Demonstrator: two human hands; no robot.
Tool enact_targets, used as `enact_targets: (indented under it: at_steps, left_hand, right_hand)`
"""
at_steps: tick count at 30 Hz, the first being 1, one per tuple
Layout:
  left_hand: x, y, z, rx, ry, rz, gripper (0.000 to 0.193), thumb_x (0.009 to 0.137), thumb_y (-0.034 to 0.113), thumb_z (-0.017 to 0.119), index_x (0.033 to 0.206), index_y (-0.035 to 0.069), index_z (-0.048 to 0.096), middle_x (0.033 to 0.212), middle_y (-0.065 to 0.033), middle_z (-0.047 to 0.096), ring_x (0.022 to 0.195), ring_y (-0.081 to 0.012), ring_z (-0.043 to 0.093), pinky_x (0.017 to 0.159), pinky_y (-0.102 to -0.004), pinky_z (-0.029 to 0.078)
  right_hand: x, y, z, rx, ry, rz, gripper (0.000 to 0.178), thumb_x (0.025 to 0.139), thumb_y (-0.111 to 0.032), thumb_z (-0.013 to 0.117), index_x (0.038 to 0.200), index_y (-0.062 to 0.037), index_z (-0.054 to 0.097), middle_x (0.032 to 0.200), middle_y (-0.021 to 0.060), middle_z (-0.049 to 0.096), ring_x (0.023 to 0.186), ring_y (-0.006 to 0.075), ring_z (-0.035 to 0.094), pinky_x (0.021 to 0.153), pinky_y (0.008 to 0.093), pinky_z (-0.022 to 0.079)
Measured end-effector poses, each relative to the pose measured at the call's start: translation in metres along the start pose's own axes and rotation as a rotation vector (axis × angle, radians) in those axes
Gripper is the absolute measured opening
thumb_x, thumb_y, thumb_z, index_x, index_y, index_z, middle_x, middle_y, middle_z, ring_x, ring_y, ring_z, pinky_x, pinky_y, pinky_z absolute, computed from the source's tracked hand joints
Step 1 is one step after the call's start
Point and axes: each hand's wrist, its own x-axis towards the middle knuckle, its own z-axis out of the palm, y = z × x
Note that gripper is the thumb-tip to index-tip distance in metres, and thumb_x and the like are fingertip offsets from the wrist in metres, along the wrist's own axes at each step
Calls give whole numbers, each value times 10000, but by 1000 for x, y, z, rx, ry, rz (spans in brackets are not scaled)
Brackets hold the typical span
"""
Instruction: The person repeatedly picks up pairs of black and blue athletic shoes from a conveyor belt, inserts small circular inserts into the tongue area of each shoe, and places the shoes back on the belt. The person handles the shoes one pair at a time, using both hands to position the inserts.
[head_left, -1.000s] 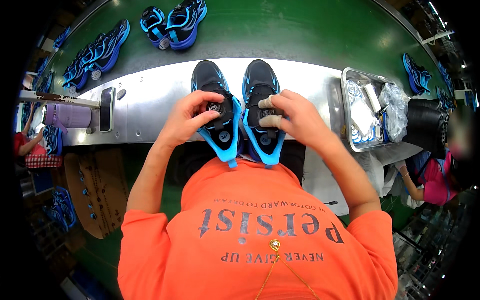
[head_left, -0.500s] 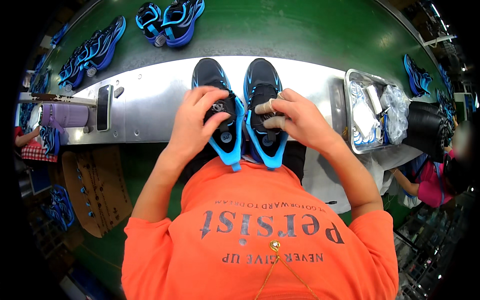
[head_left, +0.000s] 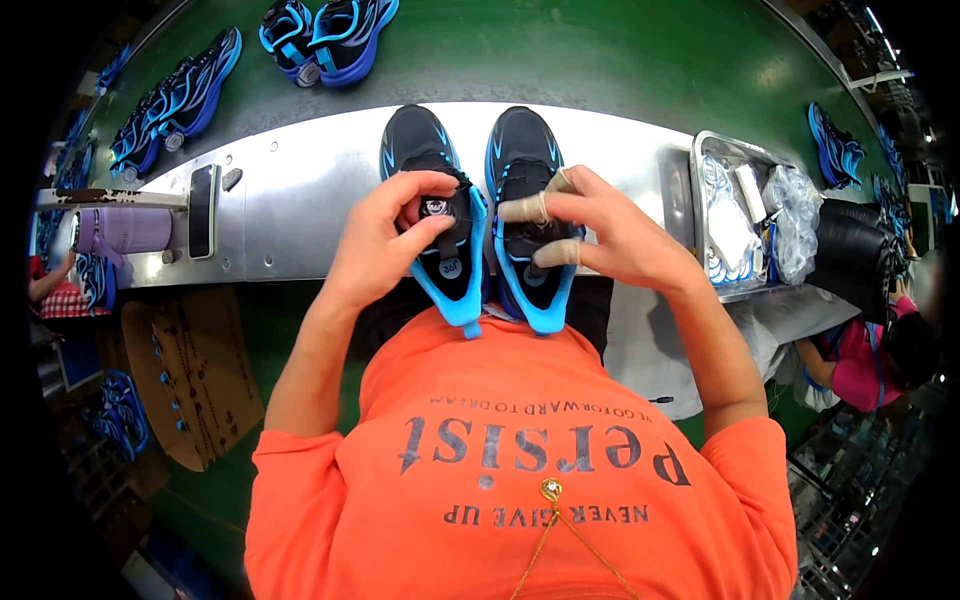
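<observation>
Two black and blue sneakers stand side by side before me, toes pointing away: the left sneaker and the right sneaker. My left hand is at the left sneaker's tongue, thumb and forefinger apart on either side of a small round emblem. Over the right sneaker's tongue is my right hand, with pale wraps on some fingers; its thumb and forefinger are spread. Whether the fingertips press on the tongues cannot be made out. Round size stickers show on both insoles.
The sneakers rest on a metal ledge along a green work surface. More sneakers stand beyond. To the left lie a phone and a purple cup; to the right, a metal tray holds plastic bags. A co-worker is at far right.
My right thumb and forefinger have spread further apart above the right sneaker's tongue. My left hand has shifted slightly, uncovering more of the emblem. The whole view has moved a little.
</observation>
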Motion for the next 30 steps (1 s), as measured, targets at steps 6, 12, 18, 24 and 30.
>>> enact_targets:
  at_steps: [6,12,18,24,30]
  left_hand:
    - [-5,24,12,383,178,121,320,788,62,732,1099,45,658,880,-31,552,736,-114,496,685,-241,443]
    - [-5,21,3,266,62,74,308,784,43,723,1086,38,664,908,-25,542,743,-116,485,687,-241,425]
    - [0,6,2,230,77,62,318,788,61,730,1097,44,659,909,-40,583,725,-129,495,671,-261,436]
    - [-7,22,8,383,144,148,401,794,55,723,1184,48,628,934,-36,573,758,-127,489,726,-246,429]
    - [-3,7,3,263,54,97,367,812,38,691,1173,40,630,925,-25,553,747,-105,492,710,-237,433]
  right_hand:
    - [2,-4,4,-180,-40,226,390,745,-220,783,1124,-144,726,862,75,555,788,210,570,695,321,474]
    - [-1,-1,0,-131,-74,256,388,741,-199,781,1120,-137,725,915,79,562,822,214,582,707,323,483]
    - [-3,2,-3,-68,-25,82,353,781,-124,747,1133,-128,720,1018,76,547,883,223,597,760,314,507]
    - [-6,2,17,-287,57,204,411,713,-184,803,1111,-127,715,935,104,541,814,262,587,732,344,516]
    - [-4,7,4,-3,18,34,333,733,-175,775,1058,-132,716,866,98,548,822,283,585,719,386,500]
